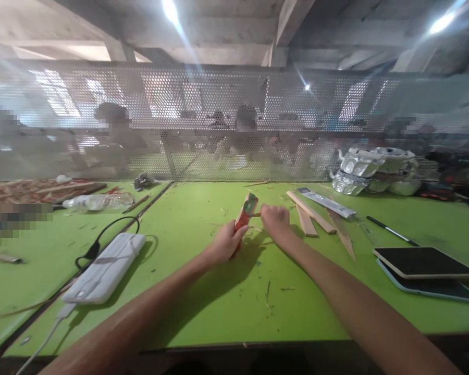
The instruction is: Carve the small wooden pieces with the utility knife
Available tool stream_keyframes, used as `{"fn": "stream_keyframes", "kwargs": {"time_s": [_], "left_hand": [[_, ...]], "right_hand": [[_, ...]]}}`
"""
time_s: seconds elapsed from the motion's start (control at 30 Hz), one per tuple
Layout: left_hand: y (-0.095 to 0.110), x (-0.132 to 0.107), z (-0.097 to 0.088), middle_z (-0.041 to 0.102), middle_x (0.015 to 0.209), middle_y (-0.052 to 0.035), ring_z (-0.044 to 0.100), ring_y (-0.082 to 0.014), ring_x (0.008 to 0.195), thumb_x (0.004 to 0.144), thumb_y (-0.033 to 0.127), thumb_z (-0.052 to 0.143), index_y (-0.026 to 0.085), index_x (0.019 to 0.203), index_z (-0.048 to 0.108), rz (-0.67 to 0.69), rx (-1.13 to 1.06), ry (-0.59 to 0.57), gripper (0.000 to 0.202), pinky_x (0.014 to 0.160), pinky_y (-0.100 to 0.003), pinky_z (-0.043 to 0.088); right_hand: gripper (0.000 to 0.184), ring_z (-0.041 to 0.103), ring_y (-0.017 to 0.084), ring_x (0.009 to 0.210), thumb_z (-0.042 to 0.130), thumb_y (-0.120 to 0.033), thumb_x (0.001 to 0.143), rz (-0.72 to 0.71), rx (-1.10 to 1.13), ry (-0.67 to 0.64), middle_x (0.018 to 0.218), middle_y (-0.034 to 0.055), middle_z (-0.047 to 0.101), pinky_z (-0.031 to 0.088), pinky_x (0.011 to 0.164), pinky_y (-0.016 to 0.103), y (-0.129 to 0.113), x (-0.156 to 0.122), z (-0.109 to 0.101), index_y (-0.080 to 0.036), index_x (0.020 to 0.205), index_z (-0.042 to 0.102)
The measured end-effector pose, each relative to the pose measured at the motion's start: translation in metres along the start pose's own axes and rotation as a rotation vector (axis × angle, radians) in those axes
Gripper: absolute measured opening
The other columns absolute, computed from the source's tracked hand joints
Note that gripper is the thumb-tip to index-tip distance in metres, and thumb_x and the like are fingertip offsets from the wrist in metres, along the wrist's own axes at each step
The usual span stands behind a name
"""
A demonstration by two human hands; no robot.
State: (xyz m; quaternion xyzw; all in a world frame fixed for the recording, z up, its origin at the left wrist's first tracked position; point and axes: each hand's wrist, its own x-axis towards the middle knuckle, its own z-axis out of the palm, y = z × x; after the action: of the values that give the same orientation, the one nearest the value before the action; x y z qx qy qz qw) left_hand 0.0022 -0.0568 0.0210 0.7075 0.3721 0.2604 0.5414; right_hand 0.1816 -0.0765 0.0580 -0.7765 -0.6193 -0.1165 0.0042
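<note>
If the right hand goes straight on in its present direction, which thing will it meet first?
Probably the red-and-green piece in the left hand, just ahead of the right hand; depth is hard to judge.

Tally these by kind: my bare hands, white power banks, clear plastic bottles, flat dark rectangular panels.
Bare hands: 2, left hand and right hand
White oblong power bank: 1
Clear plastic bottle: 1
Flat dark rectangular panels: 2, cream-edged and blue-edged
Total: 6

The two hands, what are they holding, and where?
The left hand holds a red-and-green piece near its lower end; the right hand grips a thin brown stick by one end.
</note>
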Motion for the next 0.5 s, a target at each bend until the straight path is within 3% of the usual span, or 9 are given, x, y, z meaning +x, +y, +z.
{"fn": "stream_keyframes", "kwargs": {"time_s": [0.17, 0.33, 0.5], "left_hand": [[0.0, 0.002, 0.004, 0.053, 0.053, 0.009, 0.047, -0.0105, 0.037, 0.112, 0.034, 0.049, 0.025, 0.087, 0.044, -0.042, 0.076, 0.053, 0.027, 0.038, -0.021, 0.034], [0.002, 0.0, 0.01, 0.053, 0.054, 0.0089, 0.045, -0.0094, 0.036, 0.111, 0.034, 0.05, 0.025, 0.084, 0.046, -0.043, 0.113, 0.029, 0.029, 0.038, -0.021, 0.034], [0.01, -0.003, 0.009, 0.048, 0.049, 0.0093, 0.043, -0.0086, 0.035, 0.112, 0.029, 0.042, 0.025, 0.077, 0.042, -0.08, 0.027, -0.082, 0.036, 0.037, -0.02, 0.034]], "right_hand": [[0.032, 0.064, 0.018, 0.07, 0.044, -0.002, 0.105, 0.016, -0.011, -0.008, 0.081, 0.0104, 0.073, 0.043, 0.065, 0.026, 0.008, 0.008, 0.005, -0.009, 0.104, 0.075], [0.032, 0.066, 0.022, 0.076, 0.043, -0.001, 0.104, 0.054, -0.006, 0.035, 0.089, 0.0176, 0.075, 0.043, 0.067, 0.028, 0.025, 0.009, 0.008, -0.005, 0.107, 0.074], [0.036, 0.064, 0.021, 0.073, 0.038, 0.001, 0.102, 0.018, -0.012, 0.063, 0.087, 0.0195, 0.075, 0.039, 0.067, 0.029, 0.032, 0.008, 0.01, -0.002, 0.106, 0.074]]}}
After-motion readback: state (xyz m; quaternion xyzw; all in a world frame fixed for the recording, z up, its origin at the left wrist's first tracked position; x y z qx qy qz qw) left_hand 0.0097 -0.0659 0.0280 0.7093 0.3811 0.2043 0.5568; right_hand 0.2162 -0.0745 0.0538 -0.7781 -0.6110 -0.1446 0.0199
